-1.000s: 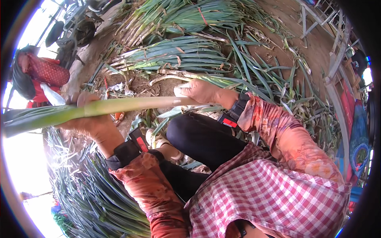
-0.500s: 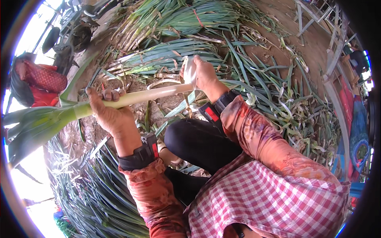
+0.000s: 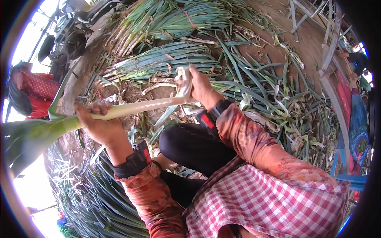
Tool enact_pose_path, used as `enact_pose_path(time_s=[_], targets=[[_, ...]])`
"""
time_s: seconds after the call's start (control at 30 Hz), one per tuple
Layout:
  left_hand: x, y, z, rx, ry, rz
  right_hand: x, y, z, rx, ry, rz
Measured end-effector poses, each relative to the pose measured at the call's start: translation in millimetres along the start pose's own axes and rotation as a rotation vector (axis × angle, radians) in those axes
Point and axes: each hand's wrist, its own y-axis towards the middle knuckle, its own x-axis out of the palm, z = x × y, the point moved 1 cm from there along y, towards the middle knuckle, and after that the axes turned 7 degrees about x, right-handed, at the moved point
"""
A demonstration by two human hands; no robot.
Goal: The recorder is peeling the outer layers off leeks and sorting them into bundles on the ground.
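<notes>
A thick leek lies nearly level across the middle of the view, its green leaves fanning out at the far left. My left hand is closed round its stalk, close to where the leaves begin. At the other end my right hand grips a pale strip of peeled skin, which stands up from the white end of the stalk and still joins it there. The fingertips of my right hand are partly hidden behind the strip.
Bundled leeks lie on the dirt ahead, another tied bundle beyond. A large leek pile sits at the lower left. Peeled scraps cover the ground on the right. A red dotted bag and a metal frame stand at the sides.
Both hands and the leek have shifted a little left and down in view. The skin strip has been pulled back further from the white end and now bends upward more broadly.
</notes>
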Motion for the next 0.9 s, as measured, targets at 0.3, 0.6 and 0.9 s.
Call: enact_pose_path(time_s=[0.3,0.6,0.9], targets=[[3,9,4,0.116,0.066,0.283,11,-28,9,-0.696,-1.262,-0.025],[3,-1,-28,-0.067,-0.002,0.050,21,-25,26,-0.765,-1.184,0.125],[8,1,-23,-0.043,0.021,-0.057,8,-4,39,-0.363,-0.674,0.088]])
